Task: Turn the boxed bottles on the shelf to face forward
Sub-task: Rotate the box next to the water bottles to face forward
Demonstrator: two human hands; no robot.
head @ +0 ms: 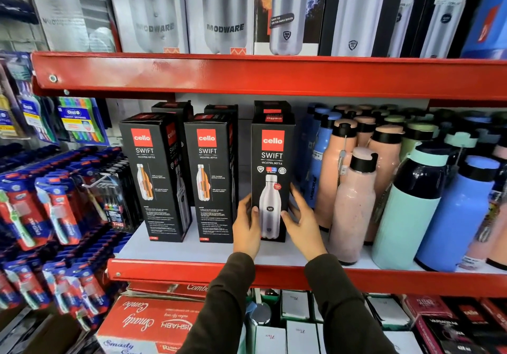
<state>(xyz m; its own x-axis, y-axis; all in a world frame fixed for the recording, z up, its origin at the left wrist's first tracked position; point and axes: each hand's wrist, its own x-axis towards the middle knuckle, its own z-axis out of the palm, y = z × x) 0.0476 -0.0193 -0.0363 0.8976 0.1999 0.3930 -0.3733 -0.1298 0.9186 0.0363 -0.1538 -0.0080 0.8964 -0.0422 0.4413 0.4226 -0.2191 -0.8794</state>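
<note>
Black boxed bottle (271,178) on white shelf (175,249), left hand (247,223) and right hand (303,224) fingers grasping its sides

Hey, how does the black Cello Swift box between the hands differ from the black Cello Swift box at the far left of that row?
The held box shows a plain steel bottle with badges; the far-left box shows a cutaway bottle above small text. The held one sits square-on between the left hand and right hand; the far-left one stands angled, untouched. Both are black with a red logo.
</note>
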